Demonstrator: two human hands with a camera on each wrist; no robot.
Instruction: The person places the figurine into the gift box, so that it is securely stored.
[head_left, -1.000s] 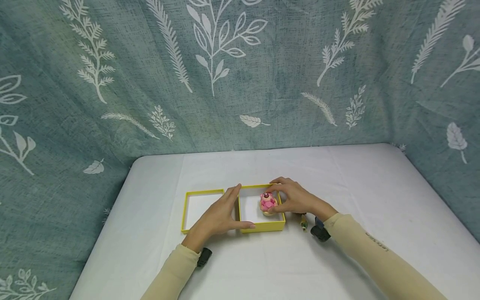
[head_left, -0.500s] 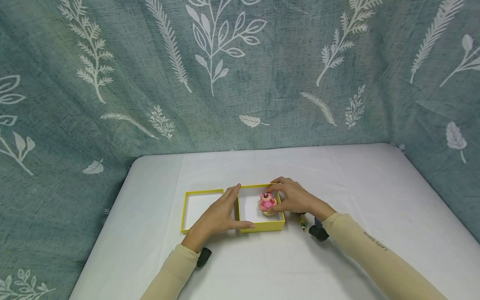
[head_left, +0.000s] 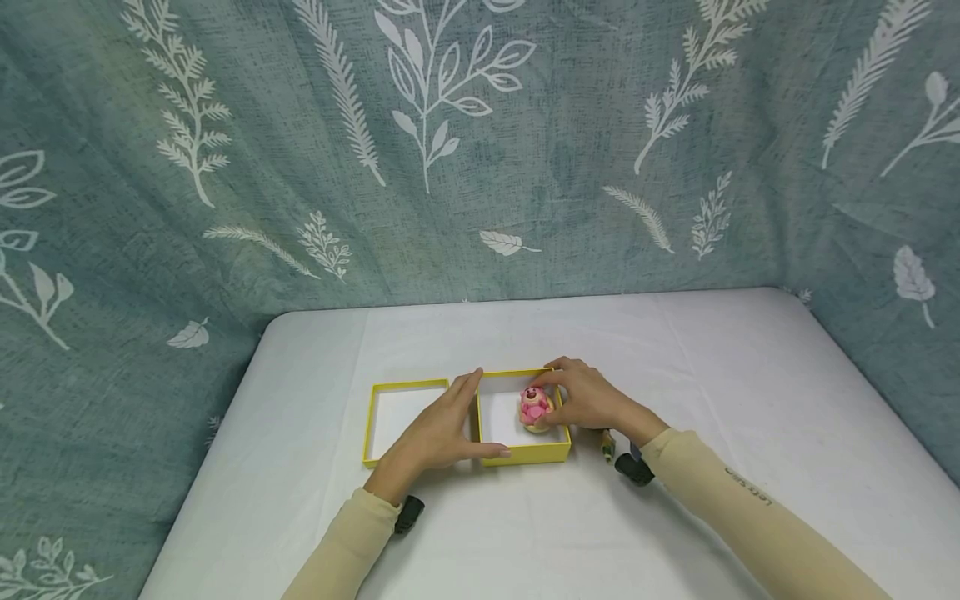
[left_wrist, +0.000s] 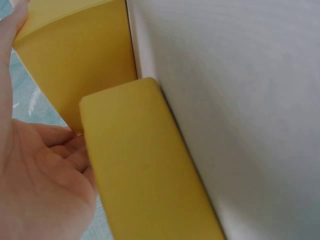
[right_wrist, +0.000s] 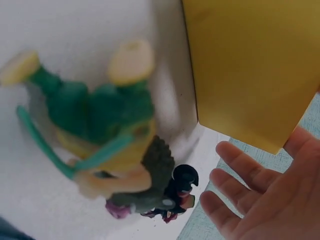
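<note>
A small pink bear figure (head_left: 533, 408) is at the right side inside the yellow-edged white box (head_left: 531, 454). My right hand (head_left: 592, 402) pinches it between thumb and index finger over the box's right wall. Gripping the box's left end is my left hand (head_left: 431, 432), with its thumb at the front edge and fingertips at the back corner. In the left wrist view, my left palm (left_wrist: 45, 185) is beside the yellow wall (left_wrist: 85, 60). The right wrist view shows other fingers of my right hand (right_wrist: 280, 192) loosely bent outside the box (right_wrist: 250, 65); the bear is hidden there.
Left of the box lies its shallow lid (head_left: 368, 425), white inside. Below my right wrist is a small figure (head_left: 607, 446) on the white cloth. Close up in the right wrist view are a green-clothed figure (right_wrist: 95, 110) and a dark one (right_wrist: 185, 182) behind it.
The bear leans slightly differently under my right fingers, and my right wrist has shifted slightly left. My left hand and the box stay in place.
</note>
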